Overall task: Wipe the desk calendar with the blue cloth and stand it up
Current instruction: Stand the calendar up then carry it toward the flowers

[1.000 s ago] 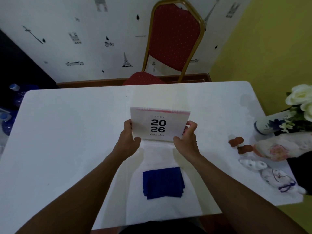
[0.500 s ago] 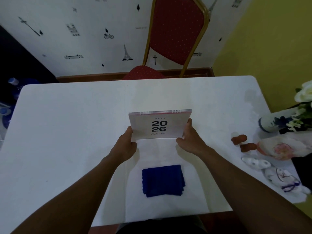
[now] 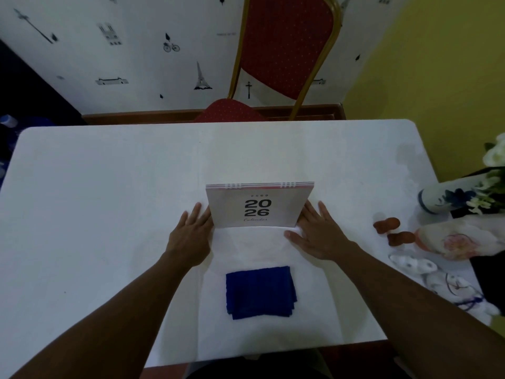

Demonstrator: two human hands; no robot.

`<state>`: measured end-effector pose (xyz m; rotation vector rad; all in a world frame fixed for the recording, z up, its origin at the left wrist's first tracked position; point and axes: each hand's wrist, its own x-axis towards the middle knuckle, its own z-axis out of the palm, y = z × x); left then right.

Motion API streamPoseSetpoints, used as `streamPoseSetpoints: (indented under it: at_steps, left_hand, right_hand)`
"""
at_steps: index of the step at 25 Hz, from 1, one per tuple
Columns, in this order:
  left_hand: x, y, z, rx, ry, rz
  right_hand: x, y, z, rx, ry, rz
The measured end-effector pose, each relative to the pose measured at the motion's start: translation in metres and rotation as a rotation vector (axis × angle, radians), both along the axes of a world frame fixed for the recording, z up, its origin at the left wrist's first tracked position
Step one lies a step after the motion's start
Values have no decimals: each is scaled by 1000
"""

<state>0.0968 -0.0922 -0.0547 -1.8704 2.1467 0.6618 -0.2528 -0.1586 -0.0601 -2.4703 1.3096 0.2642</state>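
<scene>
The desk calendar, white with "2026" in black and a wire binding on top, stands upright on the white table in the middle. My left hand lies flat beside its left edge, fingers spread, fingertips close to or touching the calendar. My right hand lies flat at its right edge in the same way, holding nothing. The folded blue cloth rests on the table nearer to me, between my forearms, untouched.
At the table's right edge lie a blue-and-white vase with white flowers, two small brown pieces, a pink-patterned ceramic and white figurines. A red chair stands behind the table's far edge.
The calendar was held up in both hands a second ago; it now stands on the table, and both hands have let go and flattened beside it.
</scene>
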Motion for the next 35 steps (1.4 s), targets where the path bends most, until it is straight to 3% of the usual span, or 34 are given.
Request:
streamPoseSetpoints:
  at_steps: [3, 8, 17, 20, 24, 28, 31, 35]
  left_hand:
    - [2, 0, 1, -14, -54, -33]
    - [2, 1, 11, -22, 73, 31]
    - [4, -3, 11, 56, 35, 27]
    - [1, -7, 20, 133, 207, 113]
    - [-4, -4, 37, 119, 511, 336]
    - [-14, 4, 52, 55, 608, 469]
    - [-24, 11, 63, -4, 665, 544]
    - [-29, 19, 68, -35, 684, 574]
  right_hand:
    - [3, 2, 0, 16, -16, -34]
    - [-2, 3, 1, 106, -97, -53]
    - [-1, 1, 4, 92, -47, -42]
    - [4, -2, 9, 169, -56, -85]
    - [17, 3, 26, 340, -248, -284]
    - [24, 17, 45, 456, -511, -547]
    - [29, 26, 53, 482, -548, -738]
    - [38, 37, 59, 427, -638, -820]
